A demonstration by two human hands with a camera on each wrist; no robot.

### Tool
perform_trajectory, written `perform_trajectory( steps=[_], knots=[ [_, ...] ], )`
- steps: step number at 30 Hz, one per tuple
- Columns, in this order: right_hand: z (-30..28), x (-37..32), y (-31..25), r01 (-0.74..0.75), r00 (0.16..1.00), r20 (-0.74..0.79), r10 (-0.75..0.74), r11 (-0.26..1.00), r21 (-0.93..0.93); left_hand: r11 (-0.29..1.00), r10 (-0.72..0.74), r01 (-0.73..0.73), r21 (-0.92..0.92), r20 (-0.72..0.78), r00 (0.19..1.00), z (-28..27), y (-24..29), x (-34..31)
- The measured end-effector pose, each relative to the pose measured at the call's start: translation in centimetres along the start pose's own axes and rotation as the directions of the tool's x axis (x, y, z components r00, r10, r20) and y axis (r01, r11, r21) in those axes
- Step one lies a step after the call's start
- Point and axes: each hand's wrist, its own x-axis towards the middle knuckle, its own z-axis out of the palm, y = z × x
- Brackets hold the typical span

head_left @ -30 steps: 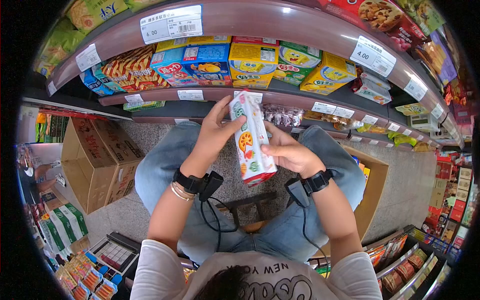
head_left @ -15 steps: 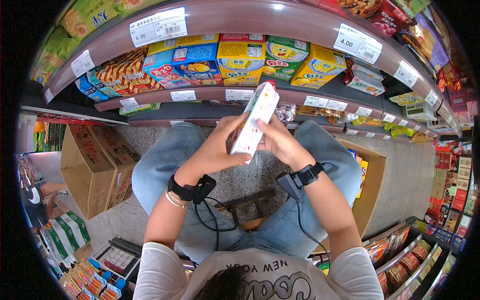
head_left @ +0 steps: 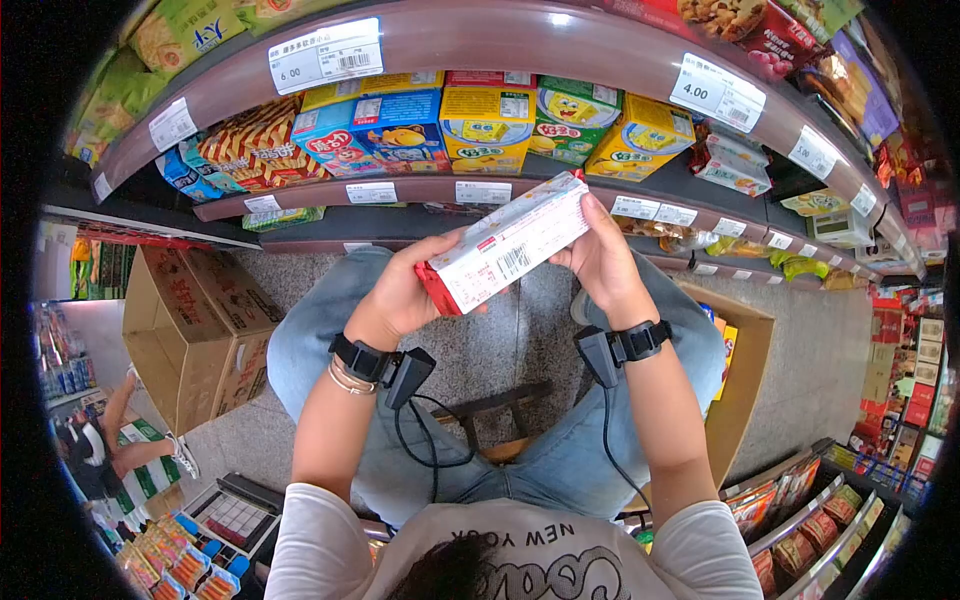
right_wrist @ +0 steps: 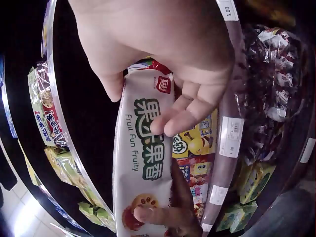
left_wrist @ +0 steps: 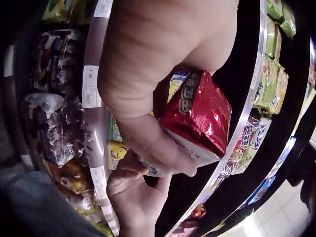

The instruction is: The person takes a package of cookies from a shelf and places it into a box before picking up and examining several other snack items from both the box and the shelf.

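A long white biscuit packet (head_left: 515, 245) with red ends is held between both hands over the lap, in front of the shelf. Its barcode side faces up in the head view. My left hand (head_left: 400, 290) grips the nearer left end, which shows as shiny red wrapping in the left wrist view. At the raised far end, my right hand (head_left: 612, 268) has its thumb on the edge and fingers underneath. In the right wrist view, "Fruit Fun Fruity" print and a biscuit picture show on another face of the packet (right_wrist: 143, 133), with fingertips of both hands against it.
Colourful snack boxes (head_left: 485, 125) line the shelf ahead, above a lip (head_left: 420, 190) with price tags. An open cardboard carton (head_left: 190, 340) stands left on the floor; another carton (head_left: 750, 390) holding boxes is by the right knee. Another person's leg (head_left: 150, 450) shows far left.
The packet has been turned over from its biscuit-picture face to its barcode face and swung toward crosswise. The right hand has moved to its far end, the left to the near end.
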Motion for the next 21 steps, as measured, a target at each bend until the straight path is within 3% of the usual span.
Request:
perform_trajectory(
  steps=[6, 9, 12, 13, 16, 19, 21],
  knots=[
    [-0.2, 0.1, 0.0, 0.001, 0.998, -0.070, -0.001, 1.000, 0.004, 0.987, 0.156, -0.157, 0.024, 0.012, 0.988, 1.4, -0.1, 0.2],
    [-0.3, 0.1, 0.0, 0.035, 0.993, -0.108, -0.042, 0.997, -0.062, 0.908, 0.207, -0.190, 0.374, -0.006, 0.978, 1.4, -0.1, -0.3],
    [-0.5, 0.2, 0.4, 0.061, 0.987, -0.136, -0.085, 0.983, -0.172, 0.616, 0.206, -0.212, 0.758, 0.104, 0.973, 0.4, 0.2, 0.1],
    [-0.5, 0.2, 0.5, 0.064, 0.985, -0.141, -0.095, 0.975, -0.212, 0.694, 0.136, -0.112, 0.711, 0.024, 0.990, 1.7, 0.0, -0.3],
    [0.3, -0.2, 0.8, 0.056, 0.998, 0.012, -0.055, 0.947, -0.315, 0.687, 0.135, -0.084, 0.721, -0.013, 0.991, 1.2, -1.8, 0.7],
    [1.0, -0.3, 1.7, 0.085, 0.983, 0.180, -0.034, 0.954, -0.286, 0.580, 0.215, -0.148, 0.801, 0.025, 0.976, 0.4, -2.8, 1.6],
    [1.1, -0.4, 1.7, 0.075, 0.982, 0.188, -0.013, 0.942, -0.328, 0.490, 0.301, -0.175, 0.854, 0.023, 0.953, -0.2, -2.6, 1.8]
  ],
)
